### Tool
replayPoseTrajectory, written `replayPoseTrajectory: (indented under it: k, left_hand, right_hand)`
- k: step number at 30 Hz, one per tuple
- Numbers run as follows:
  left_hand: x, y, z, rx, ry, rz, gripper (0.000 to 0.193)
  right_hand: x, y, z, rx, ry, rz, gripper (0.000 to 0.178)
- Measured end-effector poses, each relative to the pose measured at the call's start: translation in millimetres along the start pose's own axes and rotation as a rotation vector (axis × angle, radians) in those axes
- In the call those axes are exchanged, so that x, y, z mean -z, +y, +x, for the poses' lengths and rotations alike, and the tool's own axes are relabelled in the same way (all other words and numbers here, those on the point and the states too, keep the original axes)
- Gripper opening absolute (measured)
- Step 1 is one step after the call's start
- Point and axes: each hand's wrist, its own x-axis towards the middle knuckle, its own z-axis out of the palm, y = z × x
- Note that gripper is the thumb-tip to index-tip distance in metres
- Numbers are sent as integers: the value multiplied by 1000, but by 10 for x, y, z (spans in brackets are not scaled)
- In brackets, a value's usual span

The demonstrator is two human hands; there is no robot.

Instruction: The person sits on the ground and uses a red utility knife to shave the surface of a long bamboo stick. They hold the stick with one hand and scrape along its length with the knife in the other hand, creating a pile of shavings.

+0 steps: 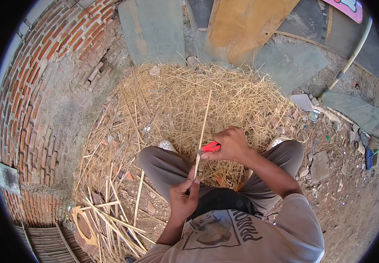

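A thin, pale strip, which looks like split bamboo [205,118], runs upward from my left hand [184,196], whose fingers pinch its lower end above my lap. My right hand [230,144] is closed round a red-handled utility knife [211,147]. The knife's blade meets the strip a little above my left hand. Beyond my hands, the strip's far end points over a wide heap of straw-coloured shavings [198,87]. My fingers partly hide the knife handle and the strip's lower end.
Several longer bamboo strips [115,219] lie at my left, near a brick wall [31,131]. Grey and tan boards [152,33] lean behind the shavings. To the right, rubble and a blue brush head [369,159] with a green handle lie on the dirt.
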Motion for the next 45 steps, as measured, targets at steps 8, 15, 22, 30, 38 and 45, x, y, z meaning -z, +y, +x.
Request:
replayPoseTrajectory:
  k: [8, 15, 22, 30, 38, 45]
  left_hand:
    - [6, -58, -45, -50, 16, 15, 32]
    - [89, -76, -144, 44, -46, 59, 33]
    - [42, -149, -154, -58, -21, 74, 31]
    - [93, -102, -260, -25, -31, 27, 31]
    - [77, -155, -575, 48, -222, -150, 27]
    - [219, -229, -223, 305, -8, -403, 32]
  right_hand:
    - [-76, -47, -40, -36, -67, -48, 69]
    - [-104, 201, 58, -123, 20, -60, 64]
    - [-99, 392, 83, -31, 105, -127, 65]
    - [-173, 534, 98, 0, 186, -162, 73]
    - [25, 1060, 216, -669, 168, -63, 70]
    - [-173, 252, -12, -5, 68, 67, 68]
